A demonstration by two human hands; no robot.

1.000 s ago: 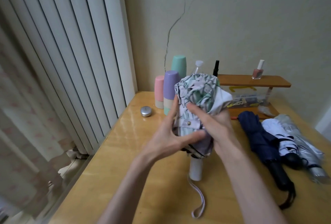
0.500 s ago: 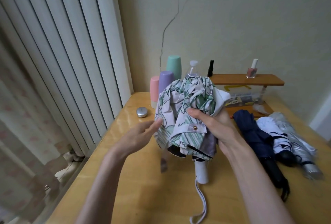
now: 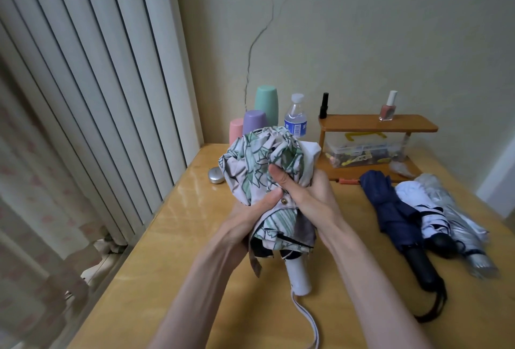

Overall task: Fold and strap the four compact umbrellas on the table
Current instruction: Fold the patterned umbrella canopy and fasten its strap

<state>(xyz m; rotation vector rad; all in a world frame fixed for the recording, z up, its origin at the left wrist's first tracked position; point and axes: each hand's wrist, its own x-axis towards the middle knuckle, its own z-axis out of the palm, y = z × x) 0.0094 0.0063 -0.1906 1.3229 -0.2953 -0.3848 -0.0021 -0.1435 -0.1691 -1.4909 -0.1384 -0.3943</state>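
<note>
Above the wooden table (image 3: 172, 240) I hold a leaf-print compact umbrella (image 3: 259, 164), its canopy bunched and its white handle (image 3: 298, 276) pointing down toward me with a wrist loop hanging. My right hand (image 3: 306, 195) grips the bunched fabric, thumb pressed into it above a brass snap. My left hand (image 3: 245, 223) wraps the canopy from the left, thumb lying beside the snap. A loose strap end hangs below the left hand. Three other folded umbrellas lie at the right: navy (image 3: 395, 217), white (image 3: 426, 209) and silver (image 3: 457, 214).
Pastel cups (image 3: 259, 114), a water bottle (image 3: 296, 118) and a small silver tin (image 3: 216, 175) stand at the table's back. A wooden shelf (image 3: 376, 122) holds nail polish bottles above a clear plastic box (image 3: 362, 150). Vertical blinds (image 3: 97, 83) hang at the left beyond the table edge.
My left hand, open and apart from the umbrella half a second ago, has come back and closed round the canopy. The fabric is gathered tighter. My right hand kept its grip.
</note>
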